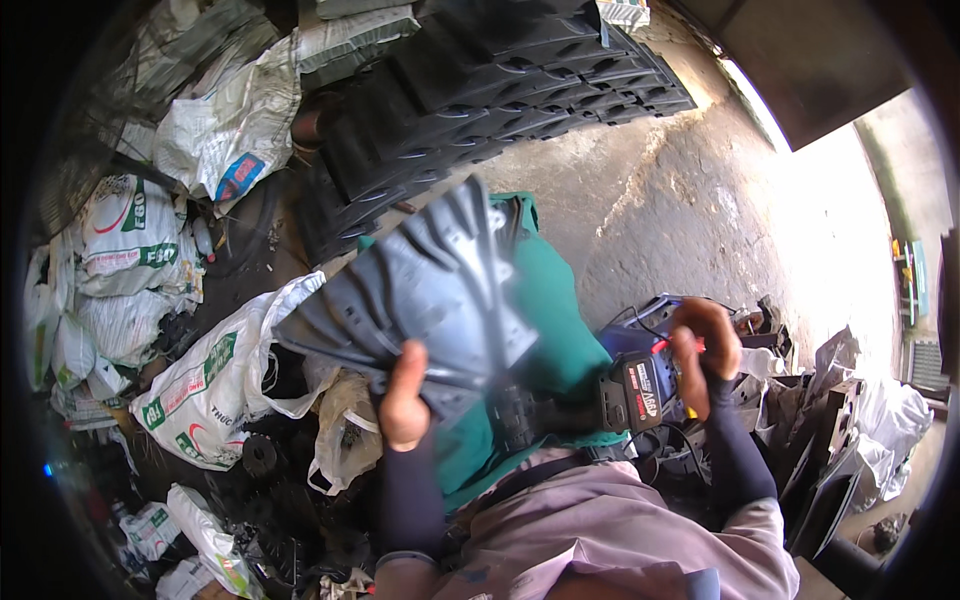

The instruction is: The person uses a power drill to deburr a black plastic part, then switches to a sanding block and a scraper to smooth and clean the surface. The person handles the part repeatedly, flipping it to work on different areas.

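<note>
My left hand (405, 395) grips the lower edge of a grey moulded plastic panel (425, 285) with ribs and raised ridges, held up in front of me over my green-clad lap. My right hand (705, 355) is closed around the handle of a cordless power tool (640, 385) with a black battery pack bearing a red label. The tool sits just right of the panel, apart from it. Both forearms wear dark sleeves.
A long stack of black plastic panels (500, 80) curves across the top. White woven sacks (205, 385) lie piled at the left. More dark plastic pieces (820, 420) lean at the right. Bare concrete floor (680, 190) lies ahead to the right.
</note>
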A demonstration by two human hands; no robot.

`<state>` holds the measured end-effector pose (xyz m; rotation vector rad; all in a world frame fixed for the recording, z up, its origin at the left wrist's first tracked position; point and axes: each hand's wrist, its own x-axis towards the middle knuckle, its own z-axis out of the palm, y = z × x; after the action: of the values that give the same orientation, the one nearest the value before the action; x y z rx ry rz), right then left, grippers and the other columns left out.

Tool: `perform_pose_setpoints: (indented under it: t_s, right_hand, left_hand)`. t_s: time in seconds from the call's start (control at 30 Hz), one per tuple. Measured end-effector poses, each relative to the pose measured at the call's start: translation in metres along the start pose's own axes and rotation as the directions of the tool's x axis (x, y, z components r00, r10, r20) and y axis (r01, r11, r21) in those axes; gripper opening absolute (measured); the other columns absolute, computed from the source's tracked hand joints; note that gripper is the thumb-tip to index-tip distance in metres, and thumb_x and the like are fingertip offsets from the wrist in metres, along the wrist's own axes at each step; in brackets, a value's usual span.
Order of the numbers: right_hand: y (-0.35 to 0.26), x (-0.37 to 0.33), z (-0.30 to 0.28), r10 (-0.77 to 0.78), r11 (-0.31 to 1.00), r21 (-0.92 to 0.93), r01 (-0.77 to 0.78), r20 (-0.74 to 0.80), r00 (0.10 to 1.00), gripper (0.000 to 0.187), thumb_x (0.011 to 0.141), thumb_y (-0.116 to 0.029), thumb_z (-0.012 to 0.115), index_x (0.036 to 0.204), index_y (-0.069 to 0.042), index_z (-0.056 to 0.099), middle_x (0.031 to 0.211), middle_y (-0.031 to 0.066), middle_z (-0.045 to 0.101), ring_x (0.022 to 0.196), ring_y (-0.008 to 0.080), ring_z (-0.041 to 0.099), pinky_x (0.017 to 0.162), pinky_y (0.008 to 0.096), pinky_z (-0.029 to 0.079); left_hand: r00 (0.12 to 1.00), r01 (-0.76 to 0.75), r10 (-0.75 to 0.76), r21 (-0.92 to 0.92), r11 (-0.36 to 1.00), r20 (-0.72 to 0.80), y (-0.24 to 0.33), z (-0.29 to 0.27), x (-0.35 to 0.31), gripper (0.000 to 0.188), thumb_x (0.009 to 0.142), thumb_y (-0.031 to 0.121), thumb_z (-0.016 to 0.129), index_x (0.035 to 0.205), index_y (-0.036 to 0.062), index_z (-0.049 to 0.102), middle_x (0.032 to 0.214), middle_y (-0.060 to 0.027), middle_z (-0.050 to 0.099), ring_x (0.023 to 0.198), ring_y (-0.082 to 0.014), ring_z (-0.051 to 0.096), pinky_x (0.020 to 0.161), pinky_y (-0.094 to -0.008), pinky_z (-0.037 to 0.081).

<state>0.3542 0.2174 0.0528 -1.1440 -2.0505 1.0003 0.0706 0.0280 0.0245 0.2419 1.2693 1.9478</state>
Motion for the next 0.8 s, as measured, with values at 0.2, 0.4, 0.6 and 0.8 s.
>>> perform_pose_setpoints:
  t_s: [0.2,0.4,0.6,0.8]
  right_hand:
    - [-0.114,0.047,0.068,-0.423,0.838,0.510,0.195,0.380,0.822,0.077,0.078,-0.024,0.077,0.137,0.007,0.037,0.133,0.0203,0.048,0.116,0.0241,0.054,0.096,0.0353,0.043]
    - [-0.107,0.067,0.084,0.218,0.743,0.552,-0.378,0.335,0.917,0.036,0.098,-0.024,0.052,0.126,-0.001,0.054,0.116,0.0073,0.061,0.105,0.0125,0.056,0.090,0.0249,0.045]
    - [-0.081,0.087,0.125,0.307,0.276,0.722,-0.635,0.559,0.770,0.030,0.094,-0.018,0.061,0.106,0.009,0.059,0.103,0.0152,0.066,0.087,0.0185,0.067,0.074,0.0296,0.055]
    - [-0.084,0.100,0.157,0.268,0.369,0.665,-0.649,0.593,0.760,0.034,0.097,-0.024,0.056,0.114,0.006,0.057,0.109,0.0137,0.064,0.094,0.0197,0.065,0.079,0.0303,0.054]
  left_hand:
    - [0.912,-0.119,0.147,-0.098,0.988,0.382,-0.002,0.103,0.021,0.046,0.084,0.010,0.064,0.125,-0.0052,0.050,0.126,-0.0207,0.053,0.118,-0.0286,0.053,0.101,-0.0408,0.041]
    - [0.667,-0.734,0.471,0.617,0.282,0.578,0.011,0.081,0.002,0.061,0.072,0.015,0.071,0.125,-0.0052,0.049,0.130,-0.0254,0.046,0.122,-0.0438,0.044,0.104,-0.0514,0.034]
    - [0.860,-0.181,0.442,0.658,0.731,-0.255,-0.010,0.008,0.017,0.066,0.085,0.033,0.070,0.134,-0.0002,0.041,0.126,-0.0171,0.051,0.106,-0.0223,0.054,0.091,-0.0364,0.043]
    - [0.939,0.045,0.141,0.519,0.854,-0.315,-0.016,-0.013,0.038,0.089,0.078,0.034,0.079,0.142,-0.0036,0.030,0.118,-0.0179,0.054,0.097,-0.0197,0.058,0.090,-0.0322,0.045]
